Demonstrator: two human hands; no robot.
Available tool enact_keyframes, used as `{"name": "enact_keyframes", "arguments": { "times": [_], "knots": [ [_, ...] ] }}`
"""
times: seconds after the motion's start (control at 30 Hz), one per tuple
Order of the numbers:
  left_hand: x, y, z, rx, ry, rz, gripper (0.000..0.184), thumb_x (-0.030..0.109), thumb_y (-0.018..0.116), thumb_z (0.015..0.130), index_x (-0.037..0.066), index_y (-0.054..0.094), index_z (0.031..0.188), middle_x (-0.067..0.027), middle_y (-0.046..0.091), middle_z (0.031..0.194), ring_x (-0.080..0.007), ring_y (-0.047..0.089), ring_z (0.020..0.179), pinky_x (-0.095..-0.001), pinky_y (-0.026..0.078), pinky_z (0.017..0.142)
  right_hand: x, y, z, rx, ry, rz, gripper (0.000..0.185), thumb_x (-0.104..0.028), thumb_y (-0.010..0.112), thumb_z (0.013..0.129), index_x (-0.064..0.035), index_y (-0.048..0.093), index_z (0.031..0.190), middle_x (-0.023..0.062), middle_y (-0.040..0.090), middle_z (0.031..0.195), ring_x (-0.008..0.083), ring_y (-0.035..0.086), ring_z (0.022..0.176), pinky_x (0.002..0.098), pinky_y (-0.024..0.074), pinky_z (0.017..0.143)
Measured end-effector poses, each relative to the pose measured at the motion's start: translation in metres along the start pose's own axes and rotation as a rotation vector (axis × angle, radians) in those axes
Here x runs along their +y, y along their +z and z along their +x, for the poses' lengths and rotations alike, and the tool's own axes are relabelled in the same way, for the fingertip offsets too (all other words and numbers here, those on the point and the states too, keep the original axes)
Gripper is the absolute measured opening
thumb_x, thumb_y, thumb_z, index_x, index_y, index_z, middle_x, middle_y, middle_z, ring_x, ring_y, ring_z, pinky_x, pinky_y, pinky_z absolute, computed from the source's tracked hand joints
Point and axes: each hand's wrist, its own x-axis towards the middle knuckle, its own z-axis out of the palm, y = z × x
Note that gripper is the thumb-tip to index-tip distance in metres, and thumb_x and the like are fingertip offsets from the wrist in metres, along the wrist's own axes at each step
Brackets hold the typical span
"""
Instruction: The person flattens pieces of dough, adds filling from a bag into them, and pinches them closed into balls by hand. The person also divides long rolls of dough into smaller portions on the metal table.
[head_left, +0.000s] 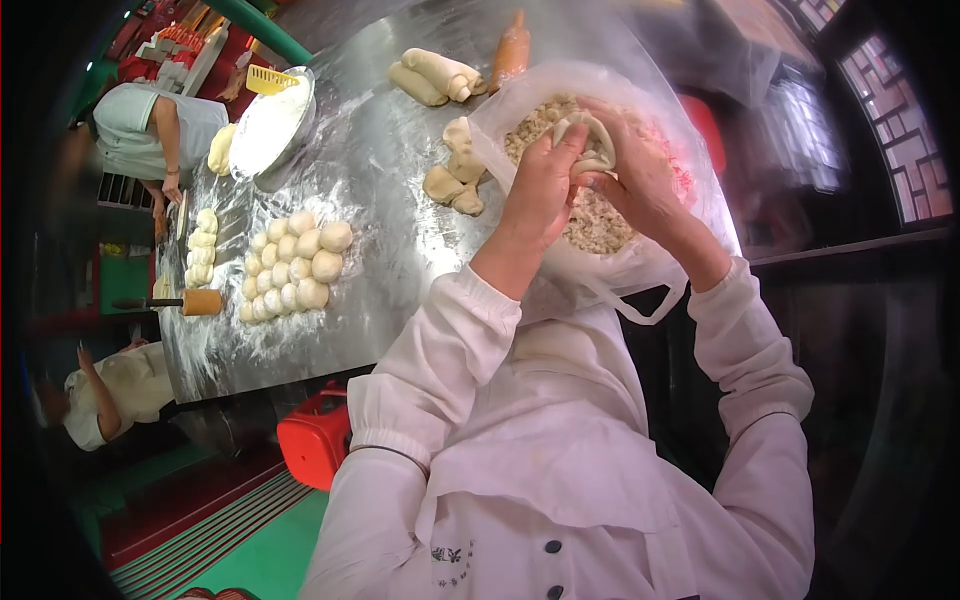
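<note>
My left hand [540,190] and my right hand [645,170] are both closed around a pale dough wrapper [598,150], cupped between them with its edge gathered up. Whatever lies inside the wrapper is mostly hidden by my fingers. Directly below, a crumbly beige filling [600,228] fills a clear plastic bag [495,110], opened wide on the metal table [385,250]. Pinkish bits show at the filling's right side. Left of the bag lie torn lumps of dough [455,185].
Floured dough balls [298,262] sit in rows near smaller pieces [201,245] and a roller [200,302]. Farther back are a flour bowl [270,135], dough rolls [435,78] and a rolling pin [511,52]. Two people stand at left; a red stool [312,440] is below the table edge.
</note>
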Motion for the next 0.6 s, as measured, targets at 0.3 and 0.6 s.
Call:
{"name": "enact_keyframes", "arguments": {
  "times": [0.3, 0.6],
  "knots": [
    [0.005, 0.010, -0.020, 0.021, 0.086, 0.234, 0.033, 0.023, 0.048, 0.106, 0.000, 0.057, 0.127, -0.0085, 0.064, 0.117, -0.0153, 0.062, 0.104, -0.0316, 0.051, 0.094, -0.036, 0.002, 0.016, 0.002, 0.441, 0.477, 0.023, -0.010, 0.047, 0.104, -0.0031, 0.058, 0.123, 0.0139, 0.061, 0.130, 0.0218, 0.064, 0.110, 0.0339, 0.0561, 0.090],
    [0.021, -0.024, -0.032, -0.016, -0.087, -0.206, 0.029, 0.020, 0.047, 0.104, 0.002, 0.057, 0.123, -0.0089, 0.064, 0.112, -0.0185, 0.063, 0.097, -0.0367, 0.053, 0.089, -0.027, 0.015, 0.019, -0.096, -0.060, -0.119, 0.021, -0.008, 0.058, 0.093, -0.0043, 0.060, 0.114, 0.0133, 0.061, 0.124, 0.0351, 0.057, 0.117, 0.0420, 0.0460, 0.097]
  ]
}}
